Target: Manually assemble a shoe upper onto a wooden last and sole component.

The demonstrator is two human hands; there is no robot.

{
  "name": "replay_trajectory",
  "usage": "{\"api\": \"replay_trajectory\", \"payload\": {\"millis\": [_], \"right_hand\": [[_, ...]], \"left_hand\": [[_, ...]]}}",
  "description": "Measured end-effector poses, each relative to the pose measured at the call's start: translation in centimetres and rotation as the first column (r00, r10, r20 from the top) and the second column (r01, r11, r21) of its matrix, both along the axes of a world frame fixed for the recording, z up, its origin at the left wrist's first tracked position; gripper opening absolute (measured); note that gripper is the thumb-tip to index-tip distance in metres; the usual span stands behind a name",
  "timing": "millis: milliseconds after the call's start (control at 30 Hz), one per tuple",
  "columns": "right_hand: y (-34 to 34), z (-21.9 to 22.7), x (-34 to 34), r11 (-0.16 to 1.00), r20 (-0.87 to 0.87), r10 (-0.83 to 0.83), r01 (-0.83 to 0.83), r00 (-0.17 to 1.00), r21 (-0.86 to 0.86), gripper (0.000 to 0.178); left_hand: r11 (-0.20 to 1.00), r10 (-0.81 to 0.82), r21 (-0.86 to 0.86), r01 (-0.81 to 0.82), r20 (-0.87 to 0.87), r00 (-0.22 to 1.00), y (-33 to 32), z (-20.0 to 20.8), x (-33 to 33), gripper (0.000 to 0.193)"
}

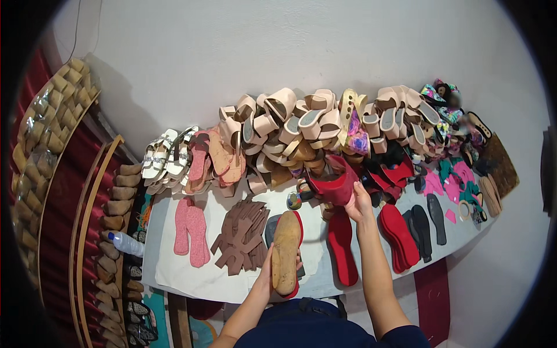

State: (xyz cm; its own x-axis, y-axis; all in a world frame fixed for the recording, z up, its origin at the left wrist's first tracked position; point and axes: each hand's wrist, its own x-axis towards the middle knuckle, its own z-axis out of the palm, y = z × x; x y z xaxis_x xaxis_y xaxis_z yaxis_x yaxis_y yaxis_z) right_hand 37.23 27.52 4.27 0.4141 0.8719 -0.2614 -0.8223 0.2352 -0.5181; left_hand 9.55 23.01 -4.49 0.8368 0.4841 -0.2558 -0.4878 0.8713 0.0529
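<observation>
My left hand (268,274) is wrapped round a tan wooden shoe last (285,249) just above the table's near edge. Behind the last, a red insole (300,223) shows along its right side. My right hand (360,204) grips a red shoe upper (335,188), a wide curved strap piece, raised in front of the piled sandals. Below the upper lies a single long red insole (343,249). To the right of my right forearm is a stack of red insoles (398,238). Brown strap pieces (241,235) lie heaped left of the last.
Beige sandals (316,116) pile high along the wall, with white sandals (159,155) at the left. Pink insoles (191,232), dark soles (420,235) and pink scraps (458,180) lie on the table (168,272). Beside it stand a plastic bottle (126,244) and racked lasts (120,193).
</observation>
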Motion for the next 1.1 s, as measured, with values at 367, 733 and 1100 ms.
{"api": "replay_trajectory", "payload": {"millis": [367,733,1100], "right_hand": [[0.0,-1.3,-1.6,0.943,0.636,0.299,-0.321,0.711,-0.084,0.032],[-1.0,0.7,-3.3,0.912,0.941,0.302,-0.333,0.157,-0.237,0.029],[-2.9,1.4,-2.5,0.757,0.879,0.469,-0.553,0.090,-0.347,0.028]], "left_hand": [[0.981,-0.141,0.136,0.142,-0.017,0.990,3.2,0.4,-0.2,0.063],[0.943,-0.238,0.193,0.272,-0.180,0.954,2.0,1.2,1.7,0.063],[0.883,-0.240,0.299,0.361,-0.372,0.897,0.9,2.6,2.7,0.060]]}}
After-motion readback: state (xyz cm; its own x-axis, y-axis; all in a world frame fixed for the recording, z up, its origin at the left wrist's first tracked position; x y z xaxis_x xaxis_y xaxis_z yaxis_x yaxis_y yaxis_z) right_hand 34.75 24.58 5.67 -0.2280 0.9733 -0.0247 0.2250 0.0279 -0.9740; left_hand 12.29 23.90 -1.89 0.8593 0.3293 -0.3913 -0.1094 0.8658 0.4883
